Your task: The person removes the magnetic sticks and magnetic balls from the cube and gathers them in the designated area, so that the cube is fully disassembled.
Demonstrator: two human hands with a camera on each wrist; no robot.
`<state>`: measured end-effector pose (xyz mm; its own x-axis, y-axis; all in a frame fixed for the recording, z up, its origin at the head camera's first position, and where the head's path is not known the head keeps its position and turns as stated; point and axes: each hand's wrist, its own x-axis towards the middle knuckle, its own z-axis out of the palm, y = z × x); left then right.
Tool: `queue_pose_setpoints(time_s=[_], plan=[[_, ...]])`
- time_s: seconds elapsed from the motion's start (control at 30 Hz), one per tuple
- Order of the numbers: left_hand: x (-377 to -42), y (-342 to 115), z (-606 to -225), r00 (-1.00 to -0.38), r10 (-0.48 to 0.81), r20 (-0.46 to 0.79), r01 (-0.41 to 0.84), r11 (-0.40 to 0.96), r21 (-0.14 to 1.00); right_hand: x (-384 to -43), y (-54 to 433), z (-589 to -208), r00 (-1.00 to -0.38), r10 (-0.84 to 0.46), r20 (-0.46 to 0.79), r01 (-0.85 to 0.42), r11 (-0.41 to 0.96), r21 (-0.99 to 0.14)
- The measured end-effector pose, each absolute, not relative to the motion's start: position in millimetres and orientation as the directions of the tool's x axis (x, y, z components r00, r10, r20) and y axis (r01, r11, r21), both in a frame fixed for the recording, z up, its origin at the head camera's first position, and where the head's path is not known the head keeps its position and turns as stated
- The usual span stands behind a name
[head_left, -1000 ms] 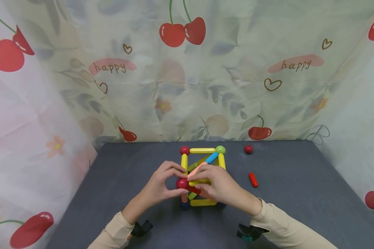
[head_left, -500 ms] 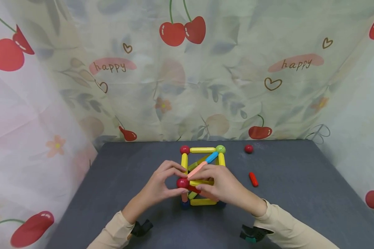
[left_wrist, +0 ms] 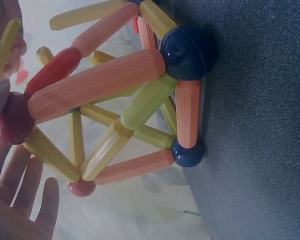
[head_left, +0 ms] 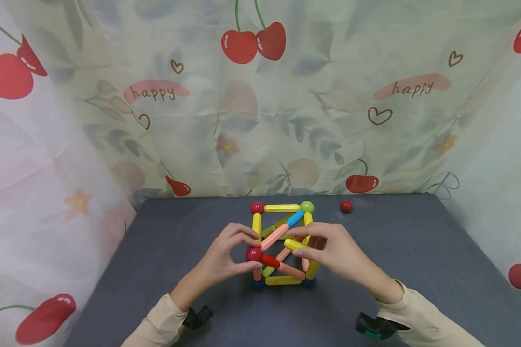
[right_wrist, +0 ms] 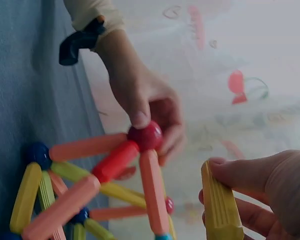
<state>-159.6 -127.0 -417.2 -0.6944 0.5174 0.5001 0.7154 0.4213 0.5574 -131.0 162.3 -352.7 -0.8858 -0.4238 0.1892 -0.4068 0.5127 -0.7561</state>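
A frame of magnetic sticks and balls stands mid-table. My left hand [head_left: 226,253] pinches the red ball [head_left: 254,253] at its upper front left corner, thumb below and fingers above. From that ball a pink stick [head_left: 274,236] and a blue stick [head_left: 295,219] run in line to the green ball [head_left: 307,207]. A red stick [head_left: 271,261] and a pink stick [head_left: 292,271] slope down toward the lower right dark blue ball [head_left: 310,282]. My right hand [head_left: 340,248] pinches a yellow stick [right_wrist: 221,202] between thumb and fingers, its free end apart from the red ball.
A loose red ball [head_left: 346,206] lies at the back right of the dark table [head_left: 417,270]. A second red ball [head_left: 257,207] tops the frame's back left corner. A patterned cloth [head_left: 260,144] hangs behind the table.
My right hand has moved right with the yellow stick, away from the red ball, and now covers the loose red stick on the table. My left hand keeps its hold.
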Motion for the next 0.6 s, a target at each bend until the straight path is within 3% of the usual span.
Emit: queue_pose_setpoints(time_s=[0.27,0.6], plan=[[-160.8,-127.7,-416.8,-0.688,0.532,0.494,0.722,0.434,0.539,-128.7,211.0,-360.8,-0.941,-0.297,0.163,-0.310,0.558,-0.770],[-163.5,-129.1,-420.9,-0.675,0.536,0.507,0.733,0.411,0.542,-132.3,272.1,-402.9,-0.988,-0.124,-0.091,0.008,0.549,-0.836]])
